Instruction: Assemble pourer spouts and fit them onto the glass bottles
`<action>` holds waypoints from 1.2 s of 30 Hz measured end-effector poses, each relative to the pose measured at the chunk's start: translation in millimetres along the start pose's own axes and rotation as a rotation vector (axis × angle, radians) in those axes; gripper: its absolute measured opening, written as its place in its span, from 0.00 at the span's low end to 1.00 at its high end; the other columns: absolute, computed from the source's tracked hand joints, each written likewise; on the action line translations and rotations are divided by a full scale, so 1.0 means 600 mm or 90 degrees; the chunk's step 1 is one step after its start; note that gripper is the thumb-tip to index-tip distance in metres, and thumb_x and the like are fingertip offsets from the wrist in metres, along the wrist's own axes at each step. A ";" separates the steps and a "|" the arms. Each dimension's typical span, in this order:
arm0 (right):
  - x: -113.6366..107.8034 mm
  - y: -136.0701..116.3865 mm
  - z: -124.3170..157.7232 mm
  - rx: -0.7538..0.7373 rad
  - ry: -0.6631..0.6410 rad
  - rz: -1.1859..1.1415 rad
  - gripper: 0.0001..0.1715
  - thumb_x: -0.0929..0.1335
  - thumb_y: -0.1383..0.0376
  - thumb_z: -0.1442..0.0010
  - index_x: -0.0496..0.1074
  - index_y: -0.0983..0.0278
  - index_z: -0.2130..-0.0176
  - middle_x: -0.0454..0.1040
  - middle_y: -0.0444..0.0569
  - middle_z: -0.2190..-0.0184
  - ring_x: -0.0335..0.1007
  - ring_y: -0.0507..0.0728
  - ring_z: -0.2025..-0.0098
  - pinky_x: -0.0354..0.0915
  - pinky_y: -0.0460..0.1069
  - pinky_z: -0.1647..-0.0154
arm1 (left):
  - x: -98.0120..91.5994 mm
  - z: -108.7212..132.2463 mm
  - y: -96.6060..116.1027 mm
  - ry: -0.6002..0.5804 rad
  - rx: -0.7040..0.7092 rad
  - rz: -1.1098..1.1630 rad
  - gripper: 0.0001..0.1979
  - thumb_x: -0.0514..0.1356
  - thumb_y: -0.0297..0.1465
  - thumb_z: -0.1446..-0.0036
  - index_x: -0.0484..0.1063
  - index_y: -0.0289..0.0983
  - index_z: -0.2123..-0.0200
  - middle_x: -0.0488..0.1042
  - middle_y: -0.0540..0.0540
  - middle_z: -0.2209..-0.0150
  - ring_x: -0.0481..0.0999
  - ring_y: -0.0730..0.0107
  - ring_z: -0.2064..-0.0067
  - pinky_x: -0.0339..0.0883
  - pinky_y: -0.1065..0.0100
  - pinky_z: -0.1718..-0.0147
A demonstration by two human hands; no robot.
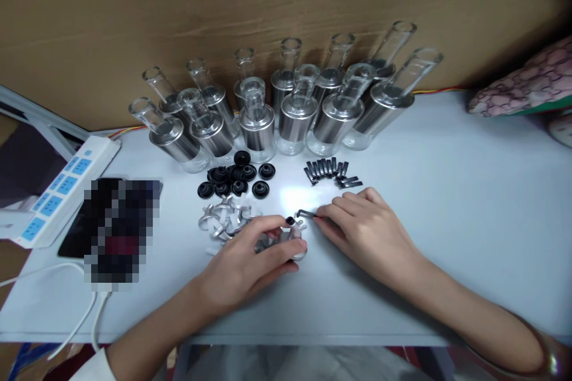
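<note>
My left hand (254, 262) pinches a small silver pourer cap (297, 250) with a black tip, its thumb and fingers closed around it near the table's middle. From the right, my right hand (364, 232) closes on a thin black hooked piece (306, 213), whose bent end points toward the cap and sits just beside it. Beyond the left hand lies a heap of similar silver caps (232, 214), partly hidden by that hand. Black round stoppers (260, 189) are grouped behind the heap. Several small black levers (328, 168) lie in a row past the right hand.
Two rows of glass bottles (257, 131) with metal sleeves stand along the cardboard wall (223, 6). At left are a white power strip (67, 190), a dark phone (75, 226) and a white cable (96, 315). A patterned cloth item (527, 80) sits at far right.
</note>
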State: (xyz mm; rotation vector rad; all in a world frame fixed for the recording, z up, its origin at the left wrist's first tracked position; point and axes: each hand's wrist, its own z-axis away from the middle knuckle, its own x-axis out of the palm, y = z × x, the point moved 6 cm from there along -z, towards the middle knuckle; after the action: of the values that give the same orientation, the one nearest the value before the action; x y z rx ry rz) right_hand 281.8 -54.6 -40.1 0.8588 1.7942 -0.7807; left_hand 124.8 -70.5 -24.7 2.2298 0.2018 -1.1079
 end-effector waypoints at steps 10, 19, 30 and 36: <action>-0.038 -0.019 0.008 0.023 0.113 -0.382 0.06 0.65 0.74 0.39 0.65 0.62 0.65 0.74 0.44 0.72 0.71 0.51 0.71 0.66 0.45 0.69 | 0.001 -0.004 0.016 -0.027 0.068 0.054 0.10 0.54 0.32 0.36 0.67 0.34 0.54 0.73 0.44 0.62 0.74 0.71 0.61 0.70 0.72 0.60; -0.043 -0.019 0.011 0.008 0.152 -0.428 0.08 0.67 0.75 0.41 0.65 0.62 0.66 0.71 0.44 0.75 0.67 0.50 0.74 0.65 0.46 0.73 | 0.001 -0.006 0.014 -0.016 0.078 0.031 0.10 0.54 0.32 0.36 0.66 0.34 0.54 0.73 0.44 0.62 0.74 0.70 0.61 0.70 0.69 0.61; -0.058 -0.015 0.014 -0.004 0.249 -0.465 0.13 0.68 0.80 0.45 0.66 0.62 0.66 0.70 0.45 0.75 0.68 0.51 0.74 0.67 0.48 0.75 | -0.004 -0.005 0.010 -0.018 0.072 0.026 0.11 0.52 0.33 0.35 0.65 0.34 0.54 0.73 0.43 0.62 0.74 0.69 0.61 0.70 0.69 0.61; -0.063 -0.021 0.009 -0.061 0.231 -0.465 0.13 0.68 0.80 0.46 0.66 0.64 0.66 0.70 0.47 0.75 0.68 0.52 0.73 0.67 0.49 0.74 | -0.004 -0.007 0.015 -0.008 0.080 0.026 0.11 0.52 0.33 0.36 0.66 0.33 0.54 0.73 0.43 0.61 0.74 0.69 0.60 0.69 0.70 0.59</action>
State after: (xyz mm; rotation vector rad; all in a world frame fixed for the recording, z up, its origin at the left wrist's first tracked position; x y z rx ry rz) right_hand 285.0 -73.9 -4.9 0.2649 2.4955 -1.0210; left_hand 129.6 -74.7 -17.2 2.3262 0.0822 -1.1407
